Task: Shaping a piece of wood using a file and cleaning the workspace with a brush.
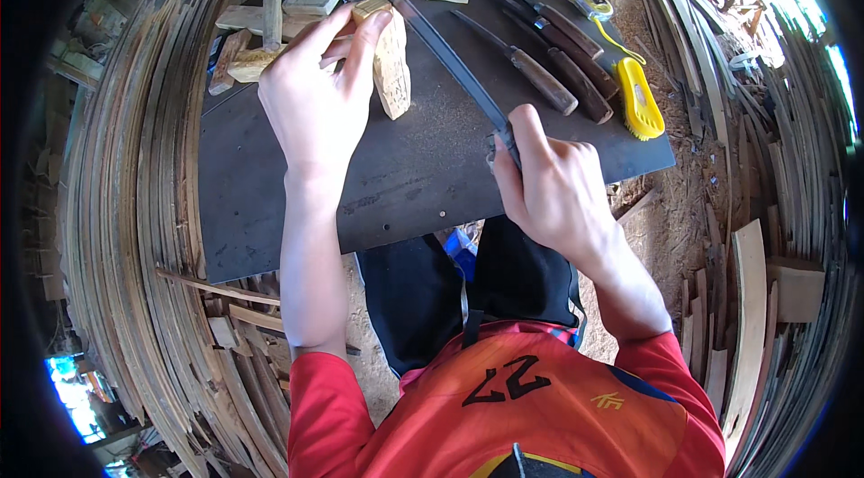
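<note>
My left hand is closed, with thumb and fingers pinching the top of a pale, roughly shaped wood block that stands tilted over the dark table. In my right hand is the grip of a hacksaw, its long dark frame slanting away to the far left. The saw crosses close to the block's top, beside my left fingertips. Whether its teeth touch the wood I cannot tell. My right fingers wrap round the handle and hide most of it.
On the dark table several wooden-handled blades, including a pointed knife, lie right of the saw. Beyond them are a yellow tape measure and a yellow plastic brush. Wood offcuts lie far left. Stacked strips flank the table.
</note>
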{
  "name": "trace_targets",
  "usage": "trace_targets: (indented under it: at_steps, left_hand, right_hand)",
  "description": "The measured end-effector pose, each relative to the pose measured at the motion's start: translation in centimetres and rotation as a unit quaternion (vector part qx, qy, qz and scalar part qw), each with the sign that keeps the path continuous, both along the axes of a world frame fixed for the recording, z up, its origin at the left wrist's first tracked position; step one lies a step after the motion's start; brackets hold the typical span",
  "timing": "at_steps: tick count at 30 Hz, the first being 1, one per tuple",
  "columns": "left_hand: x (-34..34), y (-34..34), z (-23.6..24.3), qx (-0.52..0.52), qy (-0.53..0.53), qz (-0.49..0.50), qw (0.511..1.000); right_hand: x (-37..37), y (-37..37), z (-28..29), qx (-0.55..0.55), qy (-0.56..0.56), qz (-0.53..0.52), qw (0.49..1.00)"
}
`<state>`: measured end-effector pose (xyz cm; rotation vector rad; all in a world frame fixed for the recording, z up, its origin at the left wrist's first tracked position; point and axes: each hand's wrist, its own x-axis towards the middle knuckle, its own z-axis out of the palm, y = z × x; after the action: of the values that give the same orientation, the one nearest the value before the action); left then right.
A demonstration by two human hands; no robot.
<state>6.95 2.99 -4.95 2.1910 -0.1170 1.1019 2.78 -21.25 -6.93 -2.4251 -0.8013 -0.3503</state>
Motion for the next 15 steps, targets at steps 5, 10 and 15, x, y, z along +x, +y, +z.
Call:
trace_targets:
  at_steps: [5,10,15]
  left_hand:
    - [-0.8,0.1,-0.2,-0.040,0.002,-0.007,0.999]
    - [-2.3,-0.3,-0.2,-0.040,-0.004,-0.025,0.999]
    - [-3.5,0.2,-0.7,0.029,-0.041,-0.047,0.998]
  right_hand:
    - [1.0,0.7,-1.6,0.067,-0.022,-0.002,0.998]
    - [2.1,0.7,-1.2,0.144,-0.026,0.006,0.989]
    - [2.8,0.6,-2.2,0.155,0.017,0.038,0.987]
